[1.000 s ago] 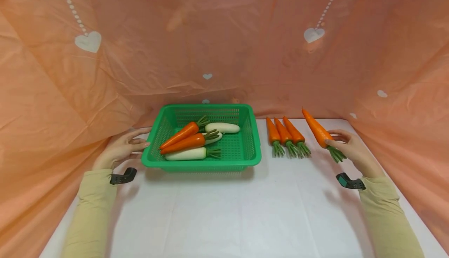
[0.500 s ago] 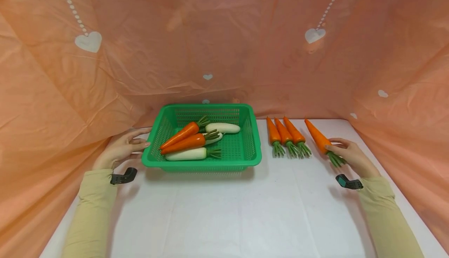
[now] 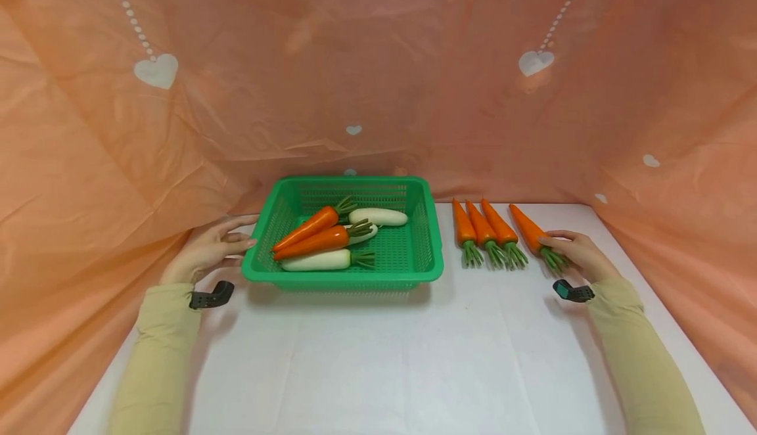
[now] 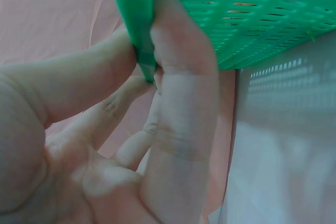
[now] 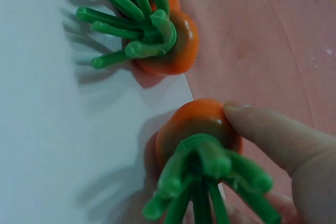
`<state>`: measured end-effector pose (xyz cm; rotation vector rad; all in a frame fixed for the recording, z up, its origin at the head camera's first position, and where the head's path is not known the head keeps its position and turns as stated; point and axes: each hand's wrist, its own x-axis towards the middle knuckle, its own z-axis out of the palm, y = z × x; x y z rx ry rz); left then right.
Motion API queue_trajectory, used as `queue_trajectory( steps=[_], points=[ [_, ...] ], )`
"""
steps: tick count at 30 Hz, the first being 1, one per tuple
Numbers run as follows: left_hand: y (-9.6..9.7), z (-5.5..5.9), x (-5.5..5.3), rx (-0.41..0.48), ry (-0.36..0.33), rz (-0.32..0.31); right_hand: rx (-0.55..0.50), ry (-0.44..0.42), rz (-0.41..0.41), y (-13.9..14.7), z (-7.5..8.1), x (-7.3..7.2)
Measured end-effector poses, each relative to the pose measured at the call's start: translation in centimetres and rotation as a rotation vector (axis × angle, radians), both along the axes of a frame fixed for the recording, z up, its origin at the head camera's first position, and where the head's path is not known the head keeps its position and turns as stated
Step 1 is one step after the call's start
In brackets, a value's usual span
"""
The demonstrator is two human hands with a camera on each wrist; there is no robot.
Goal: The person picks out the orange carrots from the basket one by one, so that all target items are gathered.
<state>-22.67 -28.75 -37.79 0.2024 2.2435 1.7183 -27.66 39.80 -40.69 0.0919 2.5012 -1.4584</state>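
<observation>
Carrot [image 3: 526, 225], orange, tapered, is pinched by the right hand [image 3: 578, 255] near the white surface's [image 3: 367, 363] far edge; left hand [image 3: 204, 251] pinches a green perforated plastic basket [image 3: 343, 276].

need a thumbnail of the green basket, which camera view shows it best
The head view: the green basket is wholly in frame, much of its inside visible. The left wrist view shows only part of it, close up, gripped by the left hand; the right wrist view shows none.
</observation>
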Motion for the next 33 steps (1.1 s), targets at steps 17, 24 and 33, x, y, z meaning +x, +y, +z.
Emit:
queue_trajectory(
  steps=[17,24,33],
  points=[
    [0.1,0.2,0.2,-0.005,-0.006,-0.001,0.012,0.044,-0.065,-2.1,-0.6,-2.0],
    [0.0,0.2,0.1,-0.003,-0.006,-0.005,-0.04,0.051,-0.06,-2.4,-0.4,-2.1],
    [-0.1,0.1,-0.2,-0.008,-0.01,-0.008,-0.08,0.023,-0.009,-2.3,0.0,-2.0]
  ],
)
